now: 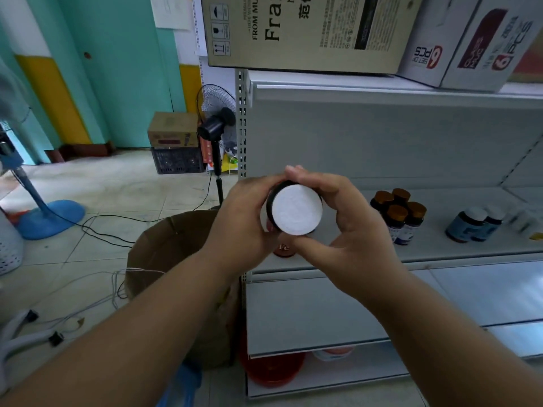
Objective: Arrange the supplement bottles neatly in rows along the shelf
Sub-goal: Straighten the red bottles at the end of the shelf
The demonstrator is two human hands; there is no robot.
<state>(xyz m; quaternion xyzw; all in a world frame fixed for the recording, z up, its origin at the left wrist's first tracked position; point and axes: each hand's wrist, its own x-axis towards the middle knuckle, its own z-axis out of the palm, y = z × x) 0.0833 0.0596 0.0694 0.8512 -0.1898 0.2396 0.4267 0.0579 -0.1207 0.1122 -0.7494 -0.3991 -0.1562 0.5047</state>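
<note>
Bottle, dark with white round cap, gripped by both hands.

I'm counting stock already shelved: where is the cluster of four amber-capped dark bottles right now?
The four amber-capped dark bottles stand on the white metal shelf, right of both hands, with the white-capped blue-labelled bottles further right.

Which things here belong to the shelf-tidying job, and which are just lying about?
Job: white-capped bottle held by left hand and right hand; brown-capped bottles; blue bottles; shelf.
Lying about: fan; crate; cables.
</note>
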